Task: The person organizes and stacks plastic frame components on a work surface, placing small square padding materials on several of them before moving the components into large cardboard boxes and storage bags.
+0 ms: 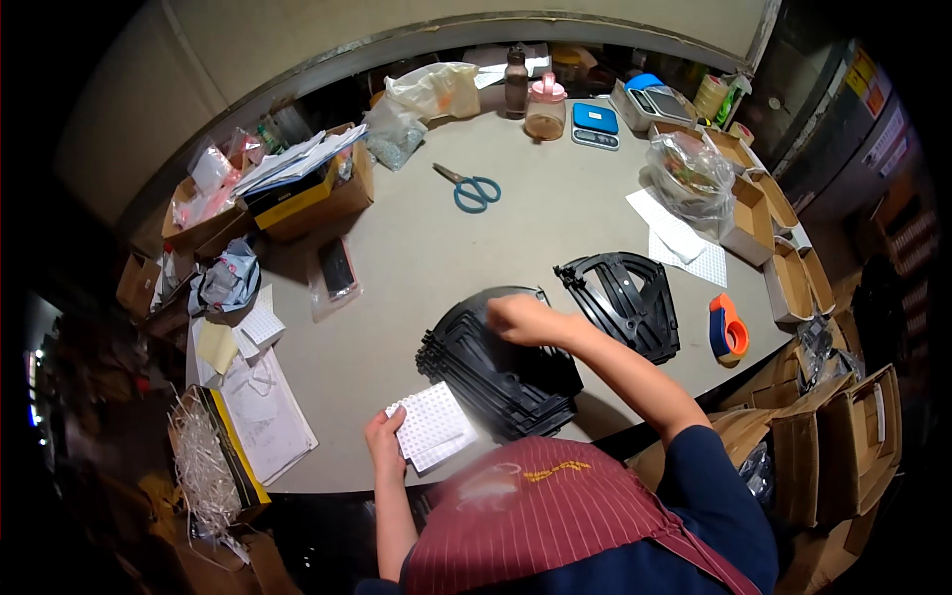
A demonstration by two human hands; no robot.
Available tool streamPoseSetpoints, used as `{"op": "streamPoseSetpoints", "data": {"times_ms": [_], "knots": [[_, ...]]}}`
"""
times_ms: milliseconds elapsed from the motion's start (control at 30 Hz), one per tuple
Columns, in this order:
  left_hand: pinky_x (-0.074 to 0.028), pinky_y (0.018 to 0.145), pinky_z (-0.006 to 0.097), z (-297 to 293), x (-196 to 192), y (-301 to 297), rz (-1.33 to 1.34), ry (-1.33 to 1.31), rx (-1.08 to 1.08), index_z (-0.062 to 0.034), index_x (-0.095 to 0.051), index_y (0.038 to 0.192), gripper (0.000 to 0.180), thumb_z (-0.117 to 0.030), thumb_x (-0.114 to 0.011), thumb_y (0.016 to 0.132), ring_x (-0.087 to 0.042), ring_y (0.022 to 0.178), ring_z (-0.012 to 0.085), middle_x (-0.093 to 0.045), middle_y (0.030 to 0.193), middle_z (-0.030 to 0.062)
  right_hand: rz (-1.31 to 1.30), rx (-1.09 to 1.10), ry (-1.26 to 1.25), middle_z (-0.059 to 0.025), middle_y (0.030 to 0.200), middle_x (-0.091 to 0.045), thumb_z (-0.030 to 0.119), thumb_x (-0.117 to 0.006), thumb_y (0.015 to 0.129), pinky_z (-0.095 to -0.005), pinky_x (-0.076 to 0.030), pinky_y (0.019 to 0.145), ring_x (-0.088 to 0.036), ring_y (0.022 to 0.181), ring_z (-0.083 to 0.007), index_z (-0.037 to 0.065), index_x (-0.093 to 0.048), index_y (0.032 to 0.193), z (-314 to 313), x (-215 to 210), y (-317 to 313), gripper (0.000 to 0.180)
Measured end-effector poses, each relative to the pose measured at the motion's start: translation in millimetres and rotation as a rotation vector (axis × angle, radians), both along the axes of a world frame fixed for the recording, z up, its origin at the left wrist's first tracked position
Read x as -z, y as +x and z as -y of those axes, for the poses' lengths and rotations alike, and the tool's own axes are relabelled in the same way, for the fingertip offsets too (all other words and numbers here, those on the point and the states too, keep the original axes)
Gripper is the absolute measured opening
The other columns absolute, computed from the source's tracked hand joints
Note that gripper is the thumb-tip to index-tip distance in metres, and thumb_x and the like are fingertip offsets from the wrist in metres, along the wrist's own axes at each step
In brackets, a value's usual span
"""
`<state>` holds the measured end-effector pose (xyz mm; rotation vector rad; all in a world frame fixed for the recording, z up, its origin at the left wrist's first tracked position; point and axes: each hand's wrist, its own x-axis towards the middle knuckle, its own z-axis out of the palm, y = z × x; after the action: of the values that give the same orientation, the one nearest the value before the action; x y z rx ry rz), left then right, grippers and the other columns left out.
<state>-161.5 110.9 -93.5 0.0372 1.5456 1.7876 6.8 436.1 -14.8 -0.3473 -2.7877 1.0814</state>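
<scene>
My left hand (385,442) grips the left edge of a white sheet covered in rows of small round dots (434,426), like a sticker sheet, near the table's front edge. My right hand (520,319) is over a stack of black plastic fan-shaped parts (496,372), its fingers curled down and pressed together. Whatever lies between those fingertips, if anything, is hidden. To the right of that stack lies a second, smaller group of similar black curved parts (625,302), apart from both hands.
Blue-handled scissors (474,190) lie mid-table. An orange and blue tape dispenser (729,329) sits at right, below small cardboard boxes (749,218). A blue-topped scale (595,125), a pink-lidded jar (545,111) and a dark bottle (517,84) stand at the back. Papers (263,412) lie left.
</scene>
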Motion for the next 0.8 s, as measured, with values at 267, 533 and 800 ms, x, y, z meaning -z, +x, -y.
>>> {"op": "streamPoseSetpoints", "data": {"times_ms": [267,533,800], "knots": [[-0.054,0.078,0.03,7.2,4.7,6.2,-0.072,0.014,0.025,0.0051,-0.065,0.105,0.019,-0.008,-0.067,0.091,-0.069,0.084,0.0174,-0.072,0.098,0.0108,0.143,0.327,0.462,-0.0168,0.076,-0.069,0.034,-0.073,0.081,-0.0491,-0.054,0.065,-0.068,0.075,-0.039,0.004,-0.069,0.083,-4.9,9.8,-16.9,0.03],[-0.054,0.081,0.03,4.9,6.0,-0.4,0.019,0.009,-0.002,0.005,-0.066,0.105,0.018,-0.007,-0.067,0.091,-0.068,0.087,0.0181,-0.071,0.099,0.0113,0.21,0.318,0.262,-0.0206,0.077,-0.07,0.047,-0.07,0.079,-0.0472,-0.055,0.07,-0.069,0.076,-0.0382,0.003,-0.073,0.08,19.9,-37.2,46.4,0.044],[-0.053,0.084,0.03,-1.0,-8.5,-4.6,0.058,0.034,0.049,0.0053,-0.065,0.11,0.022,-0.009,-0.065,0.093,-0.068,0.091,0.0181,-0.071,0.103,0.012,0.464,0.865,0.468,-0.0198,0.083,-0.071,0.046,-0.073,0.073,-0.0461,-0.054,0.069,-0.069,0.08,-0.0379,0.004,-0.074,0.083,-124.1,-19.4,197.2,0.042]]}}
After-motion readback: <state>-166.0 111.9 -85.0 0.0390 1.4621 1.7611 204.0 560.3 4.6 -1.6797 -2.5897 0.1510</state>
